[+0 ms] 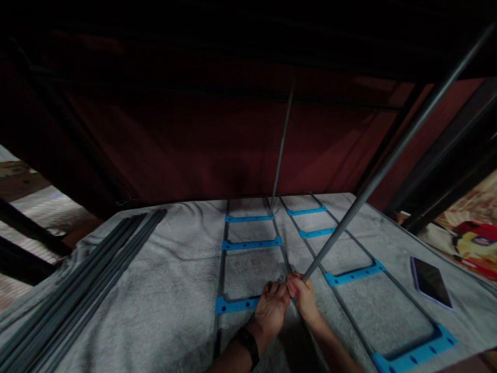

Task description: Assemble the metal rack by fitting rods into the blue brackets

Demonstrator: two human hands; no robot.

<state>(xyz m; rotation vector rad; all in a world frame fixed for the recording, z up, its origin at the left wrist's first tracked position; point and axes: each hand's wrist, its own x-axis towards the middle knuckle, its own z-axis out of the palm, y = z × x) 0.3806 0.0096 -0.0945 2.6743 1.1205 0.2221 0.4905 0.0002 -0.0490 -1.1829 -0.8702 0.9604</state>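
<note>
Two ladder-like frames of grey rods and blue crosspieces lie on a grey cloth. My left hand [272,305], a dark band on its wrist, is closed over the right end of the nearest blue crosspiece [236,305] of the left frame. Right beside it, touching, my right hand [301,291] grips the lower end of a long grey rod [361,199] that slants up to the right. Both hands cover the spot where the rod meets the crosspiece. Farther back, another grey rod [282,142] stands up from the left frame's far crosspiece [249,218].
Several loose grey rods [97,274] lie in a bundle on the cloth [163,295] at the left. On the right, a phone [430,282] rests beside the right frame's crosspiece [355,273]. A dark red panel [194,140] rises behind, with dark posts at both sides.
</note>
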